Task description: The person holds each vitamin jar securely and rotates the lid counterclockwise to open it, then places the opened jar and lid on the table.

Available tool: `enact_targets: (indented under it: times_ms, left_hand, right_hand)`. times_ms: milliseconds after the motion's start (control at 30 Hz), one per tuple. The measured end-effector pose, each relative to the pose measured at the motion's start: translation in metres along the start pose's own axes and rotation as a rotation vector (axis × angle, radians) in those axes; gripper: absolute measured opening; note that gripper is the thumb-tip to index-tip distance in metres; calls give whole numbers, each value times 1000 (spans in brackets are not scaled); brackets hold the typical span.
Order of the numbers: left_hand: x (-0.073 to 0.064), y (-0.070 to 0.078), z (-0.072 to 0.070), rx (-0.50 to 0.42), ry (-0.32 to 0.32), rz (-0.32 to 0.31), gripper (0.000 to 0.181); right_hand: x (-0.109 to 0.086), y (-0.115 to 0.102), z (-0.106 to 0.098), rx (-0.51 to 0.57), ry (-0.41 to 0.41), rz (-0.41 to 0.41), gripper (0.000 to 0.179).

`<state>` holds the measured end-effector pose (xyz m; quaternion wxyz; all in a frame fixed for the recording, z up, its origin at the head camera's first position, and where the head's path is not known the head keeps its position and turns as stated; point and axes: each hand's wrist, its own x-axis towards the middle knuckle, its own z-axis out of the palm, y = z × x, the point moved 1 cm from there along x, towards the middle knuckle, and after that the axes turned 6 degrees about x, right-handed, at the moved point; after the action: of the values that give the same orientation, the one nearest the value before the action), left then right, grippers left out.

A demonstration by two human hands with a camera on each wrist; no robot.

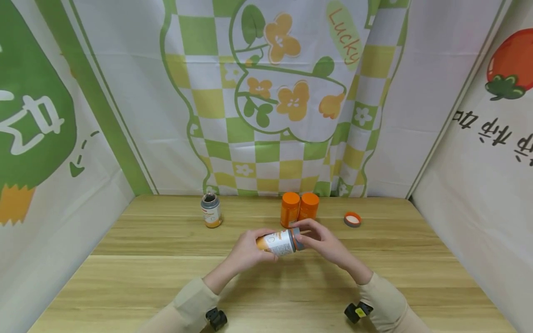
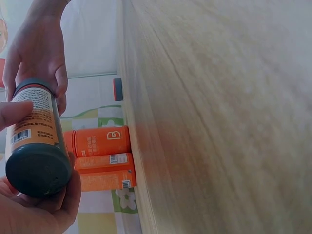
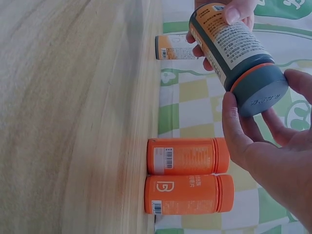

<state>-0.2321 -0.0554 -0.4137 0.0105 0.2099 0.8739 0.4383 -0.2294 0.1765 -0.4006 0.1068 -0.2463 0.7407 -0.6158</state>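
A grey bottle [image 1: 280,243] with a white and orange label is held tilted on its side above the table, its capped end toward the right. My left hand [image 1: 249,249] grips the body, thumb across the label. At the other end my right hand [image 1: 322,241] holds the grey cap [image 3: 261,88] between thumb and fingers. A thin orange ring shows between cap and bottle in the right wrist view. Just behind the hands, two orange bottles [image 1: 290,210] with orange lids stand side by side.
At the back left stands an uncapped bottle [image 1: 211,213] with a similar label. A loose grey cap [image 1: 352,219] lies at the back right, its white inside facing up. Printed curtains [image 1: 258,152] hang along the rear edge of the wooden table [image 1: 166,268].
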Motion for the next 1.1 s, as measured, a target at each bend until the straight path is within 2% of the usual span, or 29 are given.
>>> enact_targets:
  times_ms: [300,500,733,933,1100]
  left_hand:
    - [-1,2,-2,-26,-12,3,55]
    - [0,-1,-3,-63,-45,-12,55]
    - [0,-3,-3,-102,-90,-2,54]
    - [-1,-2,-3,-119,-109,4,54]
    - [-1,-2,-4,-138,-115,10,51]
  right_hand:
    - [-1,-1,-3,-36,-12,-66,39]
    - [-1,0,-4,-48,-23,-115,39]
    - [-1,2,-5,22,-55,-163,41]
    - [-2,2,-5,131,-88,-210,42]
    - [-1,3,-5,174,-99,-264,40]
